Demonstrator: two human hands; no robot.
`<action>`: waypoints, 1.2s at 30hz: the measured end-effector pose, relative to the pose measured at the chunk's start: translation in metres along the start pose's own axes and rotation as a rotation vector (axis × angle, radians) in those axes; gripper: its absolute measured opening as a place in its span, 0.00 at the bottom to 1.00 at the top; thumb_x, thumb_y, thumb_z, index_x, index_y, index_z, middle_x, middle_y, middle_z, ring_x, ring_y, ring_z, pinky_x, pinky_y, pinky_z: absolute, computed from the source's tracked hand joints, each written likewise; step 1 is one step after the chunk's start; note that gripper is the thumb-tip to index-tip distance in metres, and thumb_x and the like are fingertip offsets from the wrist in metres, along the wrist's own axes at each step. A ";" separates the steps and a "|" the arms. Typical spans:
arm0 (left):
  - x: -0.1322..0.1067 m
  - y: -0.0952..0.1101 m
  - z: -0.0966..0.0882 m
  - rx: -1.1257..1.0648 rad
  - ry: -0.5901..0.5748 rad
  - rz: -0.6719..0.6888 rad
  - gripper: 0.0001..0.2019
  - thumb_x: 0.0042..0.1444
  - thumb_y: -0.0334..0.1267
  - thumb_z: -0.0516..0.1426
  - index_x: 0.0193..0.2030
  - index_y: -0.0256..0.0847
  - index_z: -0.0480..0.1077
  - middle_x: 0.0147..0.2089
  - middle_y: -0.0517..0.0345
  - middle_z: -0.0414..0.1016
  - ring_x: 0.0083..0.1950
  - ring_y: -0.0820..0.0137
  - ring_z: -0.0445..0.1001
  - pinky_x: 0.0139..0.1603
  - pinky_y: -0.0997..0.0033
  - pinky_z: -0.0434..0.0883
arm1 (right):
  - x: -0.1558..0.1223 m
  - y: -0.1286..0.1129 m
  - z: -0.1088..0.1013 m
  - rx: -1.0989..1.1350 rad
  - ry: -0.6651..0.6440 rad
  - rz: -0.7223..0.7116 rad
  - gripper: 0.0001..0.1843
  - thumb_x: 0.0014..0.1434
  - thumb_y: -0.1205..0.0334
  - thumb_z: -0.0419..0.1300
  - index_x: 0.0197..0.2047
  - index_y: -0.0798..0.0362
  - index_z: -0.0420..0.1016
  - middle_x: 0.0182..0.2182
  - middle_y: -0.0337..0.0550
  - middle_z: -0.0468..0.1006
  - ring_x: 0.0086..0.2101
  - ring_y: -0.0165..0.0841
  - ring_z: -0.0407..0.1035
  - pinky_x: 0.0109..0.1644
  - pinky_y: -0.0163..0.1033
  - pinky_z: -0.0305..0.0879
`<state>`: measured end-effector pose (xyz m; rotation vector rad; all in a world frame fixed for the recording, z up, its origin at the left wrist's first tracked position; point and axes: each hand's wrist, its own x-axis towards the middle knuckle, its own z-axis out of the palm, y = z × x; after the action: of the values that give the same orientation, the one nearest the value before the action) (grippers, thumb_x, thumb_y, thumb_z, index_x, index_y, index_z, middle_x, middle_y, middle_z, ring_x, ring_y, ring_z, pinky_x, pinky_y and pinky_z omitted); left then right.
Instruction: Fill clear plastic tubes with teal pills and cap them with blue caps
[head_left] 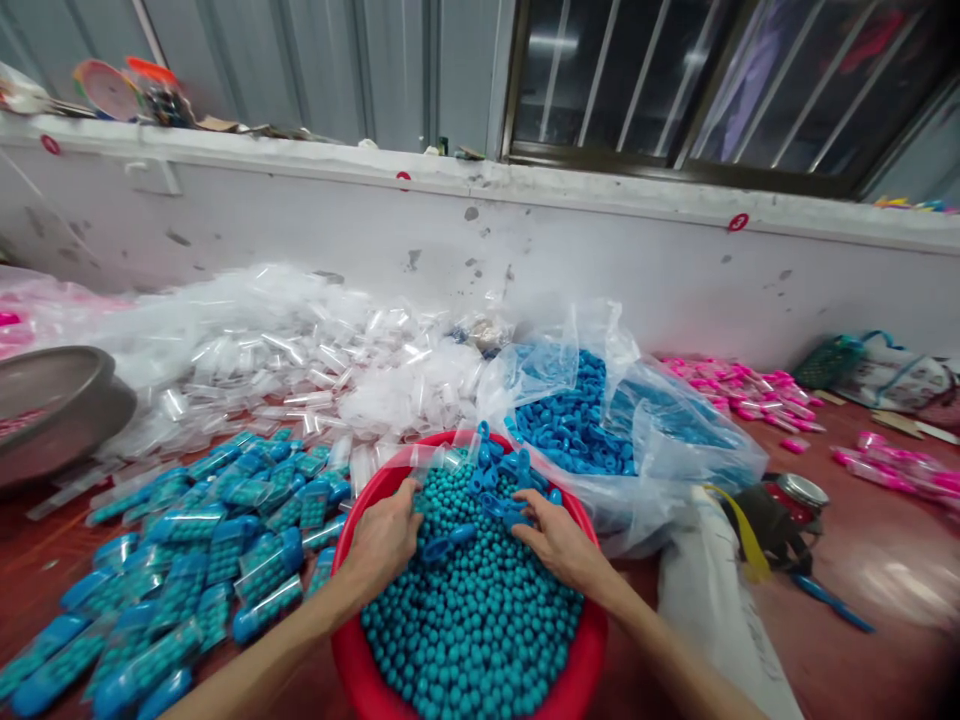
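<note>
A pale wall [360,240] backs the red tub [598,640]. On its teal beads [480,625], one blue plastic piece [448,543] lies lengthwise left to right between the curled left hand [382,530], nearer, and right hand [559,540], touching clustered pieces [495,480]; I cannot tell whether either pinches.

Grey corrugated panels [360,70] and a barred window [622,80] above a scuffed white wall [337,230], glossy red floor [862,655] below

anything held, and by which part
Can't be told: the left hand is near a clear tube, the right hand at blue caps; any grip is unclear.
</note>
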<state>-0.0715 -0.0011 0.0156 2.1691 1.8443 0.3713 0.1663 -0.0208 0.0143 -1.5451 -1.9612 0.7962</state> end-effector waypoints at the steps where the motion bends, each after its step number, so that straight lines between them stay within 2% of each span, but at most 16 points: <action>1: -0.005 0.002 -0.001 -0.080 -0.018 0.007 0.15 0.53 0.32 0.46 0.49 0.38 0.59 0.37 0.54 0.72 0.39 0.67 0.71 0.39 0.72 0.63 | 0.000 -0.001 -0.002 -0.028 0.027 -0.002 0.13 0.54 0.64 0.53 0.44 0.53 0.67 0.35 0.42 0.75 0.38 0.35 0.69 0.40 0.37 0.62; 4: -0.021 0.010 -0.001 -0.256 -0.133 0.051 0.14 0.50 0.31 0.48 0.46 0.41 0.59 0.33 0.59 0.71 0.35 0.69 0.70 0.35 0.75 0.62 | -0.001 -0.005 -0.011 -0.110 0.022 -0.068 0.09 0.54 0.63 0.53 0.39 0.51 0.69 0.33 0.40 0.74 0.34 0.33 0.68 0.39 0.36 0.61; 7: -0.034 0.019 0.004 -0.283 -0.301 0.121 0.14 0.45 0.30 0.50 0.40 0.43 0.62 0.30 0.62 0.71 0.33 0.69 0.69 0.31 0.76 0.60 | -0.004 -0.009 -0.023 -0.214 -0.018 -0.168 0.11 0.54 0.64 0.54 0.41 0.52 0.69 0.36 0.42 0.74 0.38 0.34 0.67 0.42 0.37 0.60; 10: -0.038 0.031 0.010 -0.217 -0.367 0.176 0.10 0.43 0.30 0.51 0.35 0.42 0.65 0.32 0.57 0.72 0.36 0.64 0.70 0.33 0.72 0.61 | -0.008 -0.015 -0.035 -0.313 -0.064 -0.175 0.13 0.53 0.64 0.55 0.43 0.54 0.66 0.34 0.43 0.73 0.36 0.35 0.67 0.39 0.36 0.59; 13: -0.029 0.047 0.017 -0.230 -0.402 0.110 0.09 0.41 0.28 0.52 0.32 0.39 0.66 0.35 0.49 0.73 0.41 0.55 0.70 0.39 0.63 0.62 | -0.005 -0.017 -0.040 -0.358 -0.161 -0.148 0.06 0.50 0.64 0.56 0.35 0.52 0.69 0.27 0.38 0.72 0.30 0.33 0.65 0.32 0.33 0.56; 15: -0.018 0.058 0.026 -0.279 -0.412 0.046 0.09 0.39 0.26 0.53 0.30 0.37 0.67 0.36 0.44 0.73 0.43 0.51 0.69 0.43 0.59 0.61 | 0.000 -0.015 -0.034 -0.359 -0.238 -0.106 0.04 0.49 0.65 0.57 0.31 0.51 0.70 0.25 0.36 0.71 0.29 0.32 0.65 0.30 0.32 0.55; 17: -0.008 0.067 0.037 -0.338 -0.397 -0.011 0.11 0.38 0.23 0.53 0.31 0.36 0.67 0.38 0.41 0.72 0.45 0.49 0.68 0.45 0.56 0.60 | 0.004 -0.012 -0.021 -0.340 -0.263 -0.029 0.05 0.47 0.67 0.57 0.31 0.52 0.71 0.26 0.37 0.72 0.31 0.33 0.66 0.32 0.32 0.55; 21: 0.002 0.073 0.059 -0.569 -0.362 -0.132 0.12 0.40 0.23 0.53 0.34 0.37 0.66 0.42 0.44 0.72 0.48 0.55 0.66 0.48 0.60 0.60 | 0.005 -0.007 0.013 -0.316 -0.177 0.078 0.14 0.48 0.68 0.56 0.40 0.58 0.67 0.34 0.47 0.73 0.37 0.37 0.66 0.36 0.35 0.56; 24: 0.001 0.068 0.065 -0.831 -0.389 -0.195 0.13 0.43 0.28 0.54 0.39 0.39 0.64 0.38 0.54 0.73 0.44 0.63 0.69 0.43 0.68 0.64 | 0.005 -0.002 0.023 -0.163 -0.136 0.073 0.13 0.48 0.65 0.57 0.39 0.58 0.68 0.31 0.44 0.73 0.33 0.35 0.66 0.34 0.34 0.58; 26: 0.000 0.063 0.063 -1.005 -0.433 -0.230 0.14 0.44 0.31 0.53 0.41 0.39 0.63 0.34 0.58 0.73 0.38 0.67 0.70 0.37 0.72 0.65 | 0.006 0.003 0.022 0.086 -0.152 0.047 0.09 0.47 0.65 0.57 0.35 0.56 0.69 0.29 0.39 0.72 0.31 0.33 0.65 0.32 0.34 0.59; 28: -0.001 0.059 0.059 -1.152 -0.470 -0.264 0.15 0.43 0.32 0.53 0.41 0.39 0.63 0.31 0.60 0.71 0.34 0.71 0.69 0.34 0.74 0.65 | 0.008 0.008 0.018 0.352 -0.206 0.056 0.11 0.48 0.65 0.55 0.37 0.54 0.70 0.29 0.37 0.71 0.29 0.31 0.65 0.30 0.33 0.62; 30: -0.001 0.055 0.054 -1.263 -0.490 -0.293 0.16 0.40 0.32 0.54 0.40 0.39 0.62 0.30 0.62 0.69 0.30 0.74 0.68 0.31 0.75 0.64 | 0.010 0.011 0.015 0.495 -0.247 0.107 0.16 0.49 0.64 0.54 0.43 0.52 0.68 0.28 0.36 0.70 0.25 0.28 0.63 0.25 0.32 0.62; 33: -0.002 0.050 0.050 -1.364 -0.513 -0.318 0.15 0.38 0.32 0.56 0.36 0.39 0.61 0.27 0.64 0.66 0.27 0.75 0.65 0.27 0.75 0.62 | 0.010 0.008 0.015 0.455 -0.238 0.145 0.19 0.53 0.63 0.52 0.50 0.52 0.63 0.23 0.34 0.67 0.18 0.24 0.58 0.18 0.29 0.56; 36: -0.005 0.046 0.047 -1.411 -0.530 -0.337 0.15 0.37 0.34 0.58 0.34 0.40 0.60 0.24 0.66 0.64 0.25 0.75 0.63 0.25 0.76 0.59 | 0.009 0.001 0.017 0.414 -0.187 0.135 0.13 0.58 0.61 0.47 0.46 0.52 0.60 0.21 0.32 0.64 0.15 0.22 0.54 0.14 0.27 0.49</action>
<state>-0.0128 -0.0150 -0.0113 0.8411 0.9979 0.6516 0.1530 -0.0144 0.0023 -1.3997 -1.6850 1.3497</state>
